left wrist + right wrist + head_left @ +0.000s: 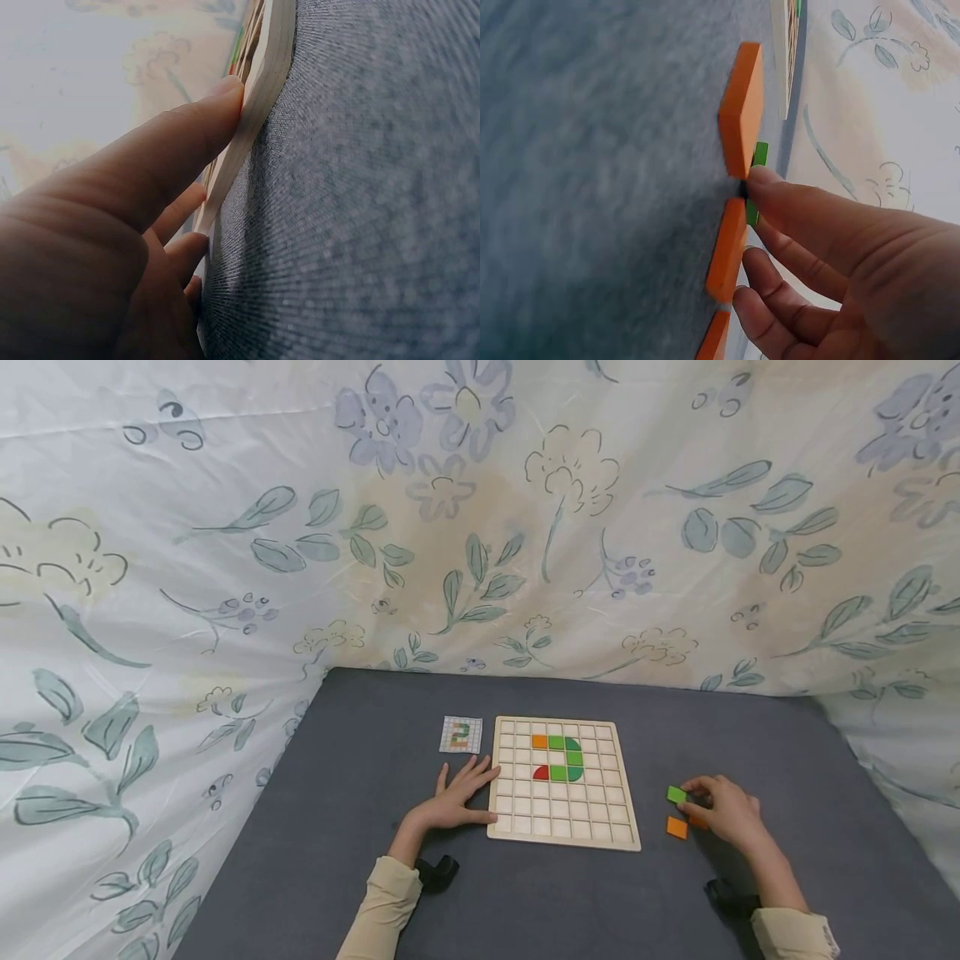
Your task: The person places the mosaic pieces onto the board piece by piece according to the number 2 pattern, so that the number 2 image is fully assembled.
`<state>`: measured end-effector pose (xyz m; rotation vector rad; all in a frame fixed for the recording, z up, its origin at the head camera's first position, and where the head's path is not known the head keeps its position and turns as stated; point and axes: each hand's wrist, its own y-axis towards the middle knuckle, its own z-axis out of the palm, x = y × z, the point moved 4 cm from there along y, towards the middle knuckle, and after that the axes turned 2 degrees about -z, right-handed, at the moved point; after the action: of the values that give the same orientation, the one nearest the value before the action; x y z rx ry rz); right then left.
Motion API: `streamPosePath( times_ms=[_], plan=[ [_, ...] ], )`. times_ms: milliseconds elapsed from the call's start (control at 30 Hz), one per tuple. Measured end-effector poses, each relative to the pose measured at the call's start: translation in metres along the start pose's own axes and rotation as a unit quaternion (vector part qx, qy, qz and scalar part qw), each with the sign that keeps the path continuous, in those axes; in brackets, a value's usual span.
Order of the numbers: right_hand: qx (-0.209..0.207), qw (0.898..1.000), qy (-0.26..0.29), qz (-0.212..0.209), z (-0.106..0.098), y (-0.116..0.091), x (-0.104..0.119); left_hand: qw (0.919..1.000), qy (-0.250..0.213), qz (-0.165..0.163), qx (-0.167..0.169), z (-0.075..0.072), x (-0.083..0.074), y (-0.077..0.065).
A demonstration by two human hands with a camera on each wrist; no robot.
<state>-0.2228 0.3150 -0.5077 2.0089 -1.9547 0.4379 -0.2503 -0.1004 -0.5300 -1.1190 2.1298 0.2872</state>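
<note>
My right hand (pixel 723 810) pinches a green square tile (pixel 677 794) low over the table, thumb on the near side; in the right wrist view its fingers partly cover the tile (pixel 760 154). Orange tiles (pixel 677 827) lie just below, one partly hidden by the hand. At the left, my left hand (pixel 450 802) spreads its fingers, thumb and fingertips touching the side of a wooden grid board (pixel 555 839). In the left wrist view the thumb (pixel 187 135) presses on the board's edge (pixel 251 112). Orange, green and red tiles form a curved figure in the board's upper middle.
A small pattern card (pixel 461 735) showing a coloured figure lies left of the board's upper corner. Dark grey cloth (pixel 555 902) covers the table. Flower-printed fabric (pixel 480 527) hangs behind it and at the sides.
</note>
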Motion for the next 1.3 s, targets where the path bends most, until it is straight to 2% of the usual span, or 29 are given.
streamPosePath(
  times_ms=[467, 833, 1300],
  plan=[
    [-0.007, 1.000, -0.003, -0.030, 0.006, 0.013, 0.026, 1.0000, 0.005, -0.006, 0.001, 0.001, 0.002, 0.001],
    [-0.029, 0.997, 0.015, -0.070, 0.005, 0.023, 0.054, 1.0000, 0.002, -0.004, 0.001, 0.002, 0.002, 0.003],
    [-0.025, 0.993, 0.022, -0.110, 0.015, 0.029, 0.083, 1.0000, 0.004, -0.008, 0.000, 0.001, 0.001, 0.001]
  ],
)
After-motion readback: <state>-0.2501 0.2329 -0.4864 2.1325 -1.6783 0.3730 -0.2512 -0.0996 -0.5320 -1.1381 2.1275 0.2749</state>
